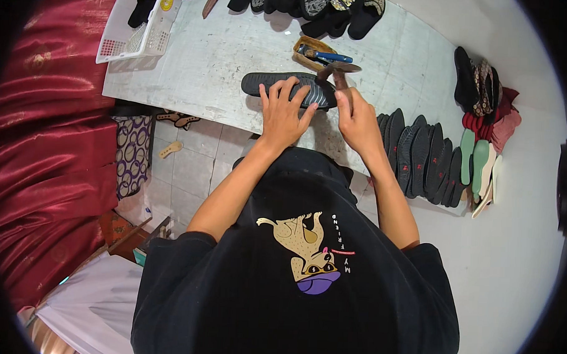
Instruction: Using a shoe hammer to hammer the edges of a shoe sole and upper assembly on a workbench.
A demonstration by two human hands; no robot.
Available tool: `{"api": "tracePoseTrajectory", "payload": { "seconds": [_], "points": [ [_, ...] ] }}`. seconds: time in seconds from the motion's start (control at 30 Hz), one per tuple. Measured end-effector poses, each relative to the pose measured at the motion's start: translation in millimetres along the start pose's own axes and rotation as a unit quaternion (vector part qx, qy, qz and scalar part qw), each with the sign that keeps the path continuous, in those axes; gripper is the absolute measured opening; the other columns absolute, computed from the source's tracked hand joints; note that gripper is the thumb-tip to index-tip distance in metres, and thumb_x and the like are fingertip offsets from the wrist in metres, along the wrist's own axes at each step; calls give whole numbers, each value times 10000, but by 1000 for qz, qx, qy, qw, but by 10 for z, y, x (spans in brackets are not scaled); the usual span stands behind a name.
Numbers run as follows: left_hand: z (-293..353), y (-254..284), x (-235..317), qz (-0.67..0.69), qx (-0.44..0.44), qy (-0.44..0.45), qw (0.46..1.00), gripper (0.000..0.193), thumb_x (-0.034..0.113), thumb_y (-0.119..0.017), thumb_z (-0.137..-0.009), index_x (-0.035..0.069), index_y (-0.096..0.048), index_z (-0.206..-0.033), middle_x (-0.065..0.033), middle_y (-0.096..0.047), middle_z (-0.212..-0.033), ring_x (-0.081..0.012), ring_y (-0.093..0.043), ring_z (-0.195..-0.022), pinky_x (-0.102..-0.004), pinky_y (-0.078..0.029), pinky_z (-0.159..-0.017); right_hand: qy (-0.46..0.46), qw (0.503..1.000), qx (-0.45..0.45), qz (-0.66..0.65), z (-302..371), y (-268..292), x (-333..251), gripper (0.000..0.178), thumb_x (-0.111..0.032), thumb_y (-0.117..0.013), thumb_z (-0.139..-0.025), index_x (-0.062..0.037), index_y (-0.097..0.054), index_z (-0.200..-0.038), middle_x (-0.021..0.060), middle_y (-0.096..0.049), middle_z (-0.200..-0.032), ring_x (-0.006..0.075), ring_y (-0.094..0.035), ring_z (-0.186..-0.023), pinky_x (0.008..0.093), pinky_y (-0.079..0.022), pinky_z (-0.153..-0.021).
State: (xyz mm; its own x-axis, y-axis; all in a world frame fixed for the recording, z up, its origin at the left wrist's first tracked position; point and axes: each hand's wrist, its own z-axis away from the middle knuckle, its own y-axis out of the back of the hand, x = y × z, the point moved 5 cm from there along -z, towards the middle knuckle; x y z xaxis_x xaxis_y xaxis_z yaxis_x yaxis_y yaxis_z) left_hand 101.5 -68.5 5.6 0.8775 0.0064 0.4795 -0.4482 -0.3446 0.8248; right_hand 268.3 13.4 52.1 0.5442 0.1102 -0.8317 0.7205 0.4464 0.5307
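A black slipper (254, 83) lies sole up near the front edge of the table, its ridged tread showing. My left hand (282, 114) rests on the sole with its fingers spread apart, pressing from above. Over the slipper's right end, my right hand (359, 123) is closed round the handle of a hammer (342, 78). The hammer's dark metal head is raised just above and beyond that end; whether it touches the slipper, I cannot tell. Just behind stands a small tan tray (298, 57) with a blue-handled tool (331, 56) lying across it.
Several black patterned slippers (314, 4) sit along the table's far edge. A white plastic basket (127, 43) stands at the far left. Black soles (418, 160) line up at the right, beside green ones (481, 160). More slippers (468, 83) lean by the right wall. Red curtain (61, 119) hangs left.
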Motion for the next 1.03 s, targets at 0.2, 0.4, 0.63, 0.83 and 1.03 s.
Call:
{"api": "tracePoseTrajectory", "payload": {
  "seconds": [0.2, 0.4, 0.63, 0.83, 1.03],
  "points": [
    [53, -9, -27, 0, 8, 1, 1000, 444, 307, -787, -887, 121, -710, -1282, -117, -562, -1420, -372, -498, -1315, -750, -267, -1143, 11, 999, -26, -25, -84, -225, -203, 382, -350, -575, -1092, 25, -614, -1035, 318, -661, -784, 528, -672, -764, 524, -501, -665],
    [87, -17, -79, 2, 9, -16, 1000, 446, 226, -787, -853, 102, -719, -1276, -123, -585, -1392, -367, -524, -1294, -768, -243, -1163, -6, 1000, -7, 18, -313, -410, -316, 450, -400, -595, -1066, 46, -634, -1019, 362, -695, -834, 571, -688, -842, 601, -537, -751],
    [77, 248, -198, 39, -123, -120, 984, 536, 178, -733, -838, 11, -661, -1343, -180, -568, -1382, -382, -499, -1357, -778, -287, -1150, -15, 998, -33, 52, -309, -630, -479, 524, -457, -560, -1070, 56, -663, -1046, 355, -713, -888, 559, -696, -898, 584, -546, -818],
    [6, 353, -379, 23, -205, -171, 963, 505, 160, -707, -847, 6, -664, -1326, -211, -546, -1466, -368, -488, -1418, -685, -344, -1162, -60, 995, -35, 78, -353, -738, -428, 549, -481, -549, -1073, 56, -656, -1033, 353, -713, -924, 538, -699, -955, 567, -540, -852],
    [-260, 411, -542, 139, -301, -125, 935, 475, 178, -735, -874, 64, -689, -1332, -197, -541, -1515, -323, -500, -1423, -649, -356, -1145, -119, 991, 47, -36, -122, -949, -269, 470, -435, -559, -1101, 15, -681, -1159, 279, -732, -963, 370, -747, -926, 485, -530, -802]
  ]
}}
